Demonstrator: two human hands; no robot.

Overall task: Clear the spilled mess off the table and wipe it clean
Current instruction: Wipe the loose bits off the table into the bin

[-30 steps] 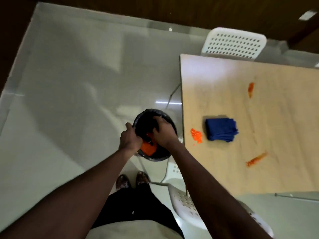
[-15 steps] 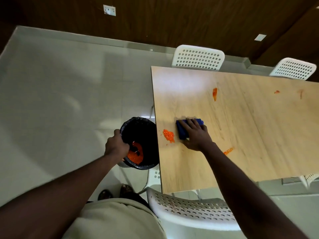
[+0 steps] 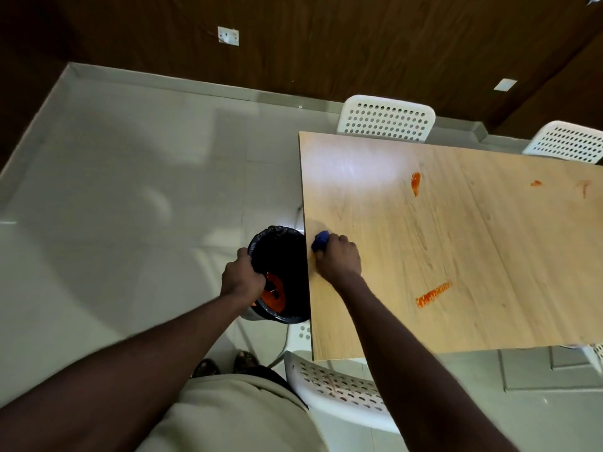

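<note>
Gripped the bin rim with left hand, clutched blue cloth at the surface edge with right hand, could've easily flung orange mess past the bin onto the floor if swept hard.

Office/meeting rm: long wood table, white perforated chairs, wood-panel wall.

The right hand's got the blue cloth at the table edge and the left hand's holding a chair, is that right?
No. The head view shows the left hand gripping the rim of the bin, not a chair. The right hand does hold the blue cloth at the table edge.
</note>
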